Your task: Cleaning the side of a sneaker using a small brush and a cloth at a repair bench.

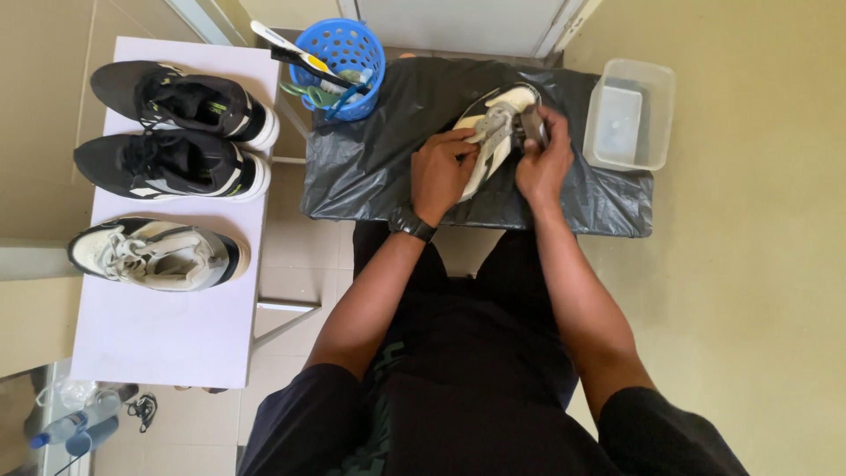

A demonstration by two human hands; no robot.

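Far to the left of the grip, three shoes are lying on their sides in a column on a white table [167,344]: two black sneakers [176,101] [172,166] at the far end and one white and grey sneaker [159,256] nearer the person. They are probably being kept there, apart from the working surface, so that they are staying out of the way. Below that table, two plastic bottles [75,427] are lying on the floor.

Just up and to the left of the hands, one blue perforated basket [345,57] is holding brushes with their handles sticking out, so they are staying within reach of the left hand [441,172].

The person is working on one white and grey shoe [498,132], which is resting on a black plastic sheet [370,159]; the sheet is covering the surface, seemingly to protect it. The left hand is closing its fingers on the near side of the shoe and bracing it. The right hand [542,163] is gripping the other side, with its fingers curling over the top near the laces. Both hands are clasping the same shoe between them, so it is sitting steady and tilted toward the person.

Just to the right of the grip, one clear plastic tub [652,97] is standing at the sheet's edge.
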